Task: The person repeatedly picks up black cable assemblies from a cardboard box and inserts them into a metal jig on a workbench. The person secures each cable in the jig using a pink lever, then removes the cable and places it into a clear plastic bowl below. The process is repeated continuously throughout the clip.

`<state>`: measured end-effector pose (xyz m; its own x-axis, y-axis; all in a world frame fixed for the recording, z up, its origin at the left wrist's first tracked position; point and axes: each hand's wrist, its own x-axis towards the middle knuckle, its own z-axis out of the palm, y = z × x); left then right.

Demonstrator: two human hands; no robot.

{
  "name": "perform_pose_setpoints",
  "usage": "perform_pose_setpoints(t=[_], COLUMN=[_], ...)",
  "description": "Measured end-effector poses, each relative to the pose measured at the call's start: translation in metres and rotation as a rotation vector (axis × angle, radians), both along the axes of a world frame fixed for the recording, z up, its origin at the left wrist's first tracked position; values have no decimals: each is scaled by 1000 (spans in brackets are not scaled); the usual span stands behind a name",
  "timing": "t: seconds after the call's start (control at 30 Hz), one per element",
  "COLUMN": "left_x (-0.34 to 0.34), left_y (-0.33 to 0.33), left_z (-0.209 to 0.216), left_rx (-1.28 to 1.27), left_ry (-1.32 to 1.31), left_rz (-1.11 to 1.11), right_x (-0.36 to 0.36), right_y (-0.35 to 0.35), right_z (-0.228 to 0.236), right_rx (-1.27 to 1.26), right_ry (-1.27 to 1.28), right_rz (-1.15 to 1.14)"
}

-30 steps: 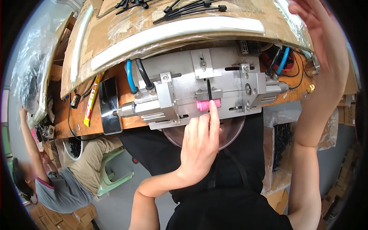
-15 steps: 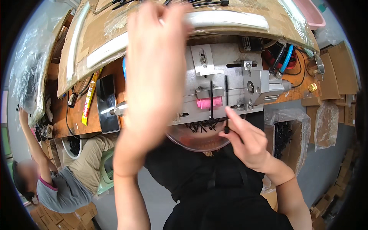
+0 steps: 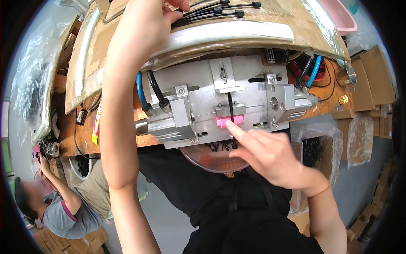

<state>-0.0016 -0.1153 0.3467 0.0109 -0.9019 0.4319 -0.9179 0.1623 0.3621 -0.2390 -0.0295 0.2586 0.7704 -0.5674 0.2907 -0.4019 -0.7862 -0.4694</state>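
At the top, my left hand [image 3: 171,10] reaches over the cardboard, thumb and finger pinched on the dark end of a thin black rod. Several black rods with capped ends [image 3: 218,11] lie beside it. My right hand [image 3: 268,154] is at the metal fixture [image 3: 207,84], index finger stretched out and thumb apart. Its fingertip rests against an upright black rod [image 3: 231,103], which lies across a small metal block [image 3: 222,111] and a pink piece [image 3: 239,120]. The rod's lower end sits near my thumb.
Metal cylinders [image 3: 165,127] with blue and black hoses flank the fixture. Below its front edge is a clear bowl [image 3: 198,158] of black pieces. A plastic-lined carton [image 3: 330,148] stands at right. A person [image 3: 63,211] sits at left.
My left hand has moved up to the rods on the cardboard. My right hand has shifted left onto the fixture; the brush-tipped rod no longer stands apart beside it. The other person's arm has lowered.
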Motion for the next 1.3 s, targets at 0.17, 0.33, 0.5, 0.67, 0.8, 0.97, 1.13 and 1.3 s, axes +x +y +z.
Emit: perform_pose_setpoints(t=[0.17, 0.33, 0.5, 0.67, 0.8, 0.97, 1.13, 1.3], left_x=[9, -1, -57, -99, -103, -100, -84, -35], left_y=[9, 56, 147, 168, 159, 154, 146, 33], left_z=[5, -24, -77, -120, -124, -119, -94, -36], left_rx=[-37, -374, -138, 69, 112, 123, 190, -430], left_ry=[106, 6, -90, -196, -190, -146, -145, -136], left_rz=[65, -3, -29, -52, -37, -92, -159, -88], right_x=[31, 59, 72, 66, 54, 1, -22, -25], right_y=[-94, -166, -193, -184, -158, -172, -139, -58], right_z=[63, 92, 89, 87, 119, 117, 87, 45], right_rx=[-637, -542, -511, -447, -155, 236, 469, 124], right_ry=[-179, 35, 90, 29, 48, -362, -739, -606], right_rz=[-126, -117, 72, 89, -26, -9, -125, -144])
